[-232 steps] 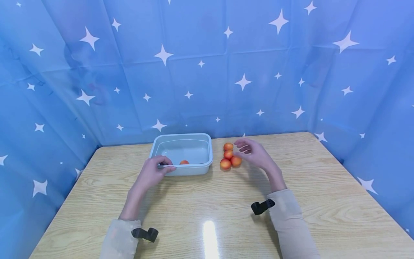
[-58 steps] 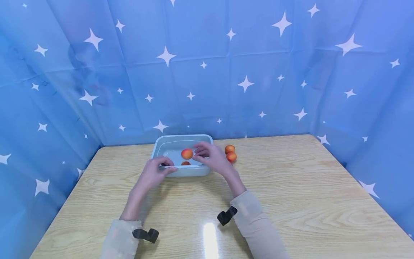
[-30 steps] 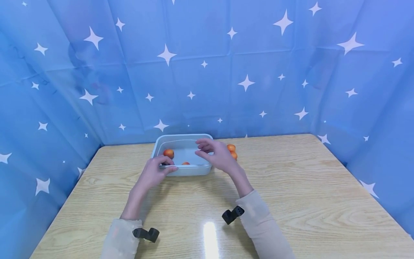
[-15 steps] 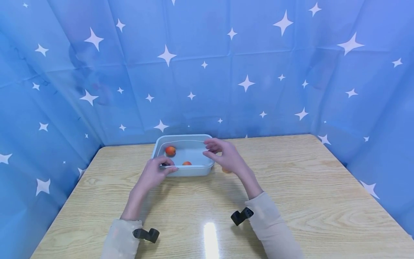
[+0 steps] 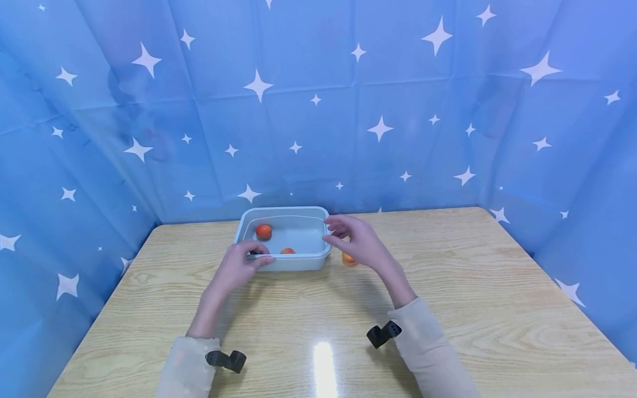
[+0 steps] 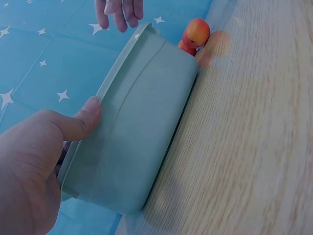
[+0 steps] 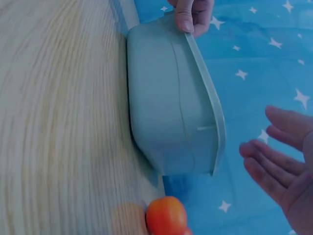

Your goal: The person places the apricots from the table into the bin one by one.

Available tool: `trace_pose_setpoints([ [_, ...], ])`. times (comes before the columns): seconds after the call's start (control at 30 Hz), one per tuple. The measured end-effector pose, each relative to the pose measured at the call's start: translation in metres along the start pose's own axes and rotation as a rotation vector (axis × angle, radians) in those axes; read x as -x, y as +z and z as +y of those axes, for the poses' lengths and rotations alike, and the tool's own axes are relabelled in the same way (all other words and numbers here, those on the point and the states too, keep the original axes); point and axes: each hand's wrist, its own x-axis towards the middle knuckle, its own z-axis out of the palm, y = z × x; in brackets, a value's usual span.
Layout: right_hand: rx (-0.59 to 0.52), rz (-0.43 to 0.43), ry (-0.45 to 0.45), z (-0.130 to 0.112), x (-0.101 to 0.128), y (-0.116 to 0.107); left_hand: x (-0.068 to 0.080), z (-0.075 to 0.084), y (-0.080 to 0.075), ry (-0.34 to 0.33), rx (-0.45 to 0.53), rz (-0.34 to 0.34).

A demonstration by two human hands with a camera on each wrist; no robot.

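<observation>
steadying tub (image 5: 298,265), presumably: left hand (image 5: 240,264), pinching its rim (image 5: 298,256); right hand (image 5: 359,240), loosely spread, holding nothing, near orange-red fruit (image 5: 349,259) on counter (image 5: 278,331).

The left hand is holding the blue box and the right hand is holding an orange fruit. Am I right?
Almost! The right hand is empty, as the right wrist view shows. The left hand is holding the blue box, as you said.

The tub's front wall (image 5: 296,264) partly hid one orange-red fruit (image 5: 287,251) — the right hand (image 5: 360,241) partly covered another fruit (image 5: 348,259).
</observation>
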Motion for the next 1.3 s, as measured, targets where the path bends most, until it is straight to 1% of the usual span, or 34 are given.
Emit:
trace_pose_setpoints([
  [0.27, -0.026, 0.009, 0.047, 0.011, 0.004, -0.007, 0.001, 0.001, 0.0, -0.009, -0.004, -0.005],
  [0.4, -0.01, 0.008, 0.06, 0.015, 0.006, -0.01, 0.001, 0.0, 0.0, -0.02, -0.002, -0.007],
  [0.57, 0.017, 0.002, 0.094, 0.018, 0.007, -0.014, 0.001, -0.001, 0.0, -0.014, -0.005, -0.005],
  [0.87, 0.031, -0.036, 0.107, 0.029, 0.01, -0.017, 0.001, -0.001, -0.001, 0.004, 0.0, 0.001],
  [1.03, 0.064, -0.053, 0.135, 0.037, 0.012, -0.018, 0.001, 0.001, -0.001, 0.013, 0.001, 0.004],
  [1.17, 0.089, -0.072, 0.169, 0.042, 0.013, -0.018, 0.001, 0.001, -0.001, 0.009, 0.001, 0.004],
  [1.3, 0.109, -0.095, 0.184, 0.048, 0.015, -0.017, 0.001, 0.0, -0.001, 0.006, 0.003, 0.005],
])
